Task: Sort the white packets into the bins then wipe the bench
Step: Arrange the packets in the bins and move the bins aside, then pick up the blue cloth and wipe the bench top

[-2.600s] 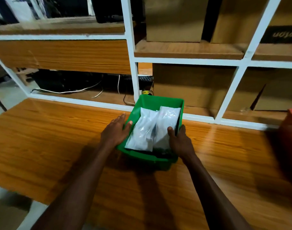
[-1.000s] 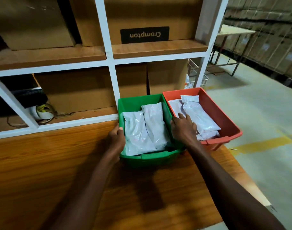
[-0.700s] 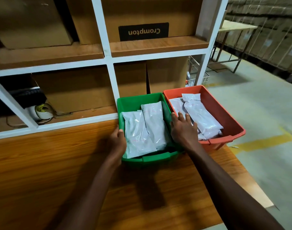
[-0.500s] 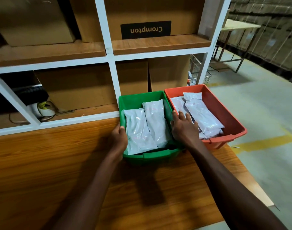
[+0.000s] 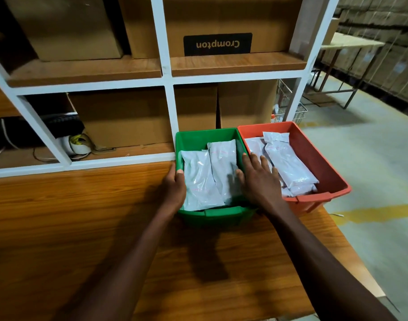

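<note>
With the green bin (image 5: 207, 137) now slid against the orange bin (image 5: 323, 163), the left hand (image 5: 175, 186) grips its left wall while the right hand (image 5: 258, 179) has flattened open, so wiping looks next.

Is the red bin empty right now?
No, the red bin holds several white packets, stacked beside the green bin.

One head-worn camera looked forward and down — close over the worktop (image 5: 82, 228), shelving (image 5: 166, 79) filling the upper frame.
</note>
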Available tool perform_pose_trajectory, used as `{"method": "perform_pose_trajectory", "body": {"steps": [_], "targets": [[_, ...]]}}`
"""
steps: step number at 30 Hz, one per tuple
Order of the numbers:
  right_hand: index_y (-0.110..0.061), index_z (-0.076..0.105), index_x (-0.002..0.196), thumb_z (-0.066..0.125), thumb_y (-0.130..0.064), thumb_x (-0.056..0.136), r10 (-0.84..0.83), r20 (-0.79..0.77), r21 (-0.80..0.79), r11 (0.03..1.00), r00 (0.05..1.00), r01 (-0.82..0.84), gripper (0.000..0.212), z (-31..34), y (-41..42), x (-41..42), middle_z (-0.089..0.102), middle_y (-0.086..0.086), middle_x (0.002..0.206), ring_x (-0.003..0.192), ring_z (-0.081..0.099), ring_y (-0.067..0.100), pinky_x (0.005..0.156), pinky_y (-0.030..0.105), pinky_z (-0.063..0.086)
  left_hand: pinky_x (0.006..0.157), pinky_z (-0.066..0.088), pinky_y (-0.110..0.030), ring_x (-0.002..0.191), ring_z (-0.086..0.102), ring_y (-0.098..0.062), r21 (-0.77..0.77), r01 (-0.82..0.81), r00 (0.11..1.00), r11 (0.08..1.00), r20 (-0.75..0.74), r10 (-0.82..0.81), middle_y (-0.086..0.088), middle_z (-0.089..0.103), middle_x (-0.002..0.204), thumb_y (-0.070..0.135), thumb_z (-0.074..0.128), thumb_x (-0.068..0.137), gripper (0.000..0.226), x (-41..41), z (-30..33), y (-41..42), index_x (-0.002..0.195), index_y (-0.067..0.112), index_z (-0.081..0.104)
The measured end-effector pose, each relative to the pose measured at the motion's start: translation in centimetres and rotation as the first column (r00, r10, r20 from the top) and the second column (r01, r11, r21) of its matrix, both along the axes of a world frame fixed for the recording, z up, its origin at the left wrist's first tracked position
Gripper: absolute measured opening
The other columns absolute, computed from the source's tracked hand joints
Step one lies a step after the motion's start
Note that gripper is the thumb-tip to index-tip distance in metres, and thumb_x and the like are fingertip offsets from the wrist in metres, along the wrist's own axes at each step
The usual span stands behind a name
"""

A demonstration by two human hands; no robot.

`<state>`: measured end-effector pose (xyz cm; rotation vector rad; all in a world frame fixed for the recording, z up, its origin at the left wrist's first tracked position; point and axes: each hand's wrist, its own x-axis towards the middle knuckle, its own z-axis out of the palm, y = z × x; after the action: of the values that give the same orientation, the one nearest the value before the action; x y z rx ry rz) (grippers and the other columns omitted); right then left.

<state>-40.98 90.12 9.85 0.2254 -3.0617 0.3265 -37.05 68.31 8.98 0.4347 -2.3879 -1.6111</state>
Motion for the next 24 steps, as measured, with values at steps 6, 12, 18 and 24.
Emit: {"method": "perform_pose_trajectory", "body": {"steps": [6, 12, 18, 24], "targets": [[-0.009, 0.056, 0.136, 0.04, -0.048, 0.098, 0.135, -0.377, -0.233, 0.944, 0.916, -0.235, 0.057, -0.2, -3.4, 3.8, 0.056, 0.016, 0.142, 0.133, 0.05, 0.036, 0.107, 0.051, 0.044, 0.111, 0.04, -0.038, 0.138, 0.041, -0.016, -0.35, 0.001, 0.99, 0.937, -0.129, -0.049, -0.002, 0.039, 0.155, 0.046, 0.031, 0.104, 0.055, 4.4, -0.3, -0.4, 0.153, 0.022, 0.032], [-0.005, 0.07, 0.116, 0.058, -0.037, 0.098, 0.159, -0.591, -0.354, 0.83, 0.791, -0.431, 0.039, -0.2, -8.8, 9.9, 0.072, 0.012, 0.117, 0.109, 0.067, 0.026, 0.088, 0.035, 0.053, 0.107, 0.042, -0.03, 0.132, 0.048, -0.012, -0.504, -0.09, 0.964, 0.859, -0.262, -0.052, -0.004, 0.054, 0.143, 0.038, 0.037, 0.101, 0.048, 12.7, 0.5, -2.8, 0.14, 0.013, 0.051], [-0.005, 0.071, 0.112, 0.063, -0.034, 0.096, 0.307, -0.543, -0.424, 0.703, 0.781, -0.571, 0.034, -3.2, -16.0, 16.9, 0.072, 0.01, 0.111, 0.102, 0.068, 0.025, 0.084, 0.037, 0.056, 0.1, 0.049, -0.041, 0.124, 0.058, -0.024, -0.605, -0.199, 0.954, 0.771, -0.299, 0.011, -0.011, 0.062, 0.132, 0.034, 0.043, 0.1, 0.046, 21.6, -1.9, -9.0, 0.129, 0.003, 0.061], [-0.007, 0.071, 0.114, 0.066, -0.036, 0.094, 0.506, -0.431, -0.419, 0.621, 0.747, -0.662, 0.035, -7.3, -25.0, 23.1, 0.072, 0.01, 0.109, 0.097, 0.068, 0.028, 0.073, 0.041, 0.056, 0.099, 0.048, -0.04, 0.122, 0.058, -0.025, -0.685, -0.266, 0.961, 0.678, -0.238, 0.137, -0.012, 0.063, 0.128, 0.033, 0.048, 0.099, 0.043, 30.9, -4.3, -16.8, 0.126, 0.002, 0.063]]}}
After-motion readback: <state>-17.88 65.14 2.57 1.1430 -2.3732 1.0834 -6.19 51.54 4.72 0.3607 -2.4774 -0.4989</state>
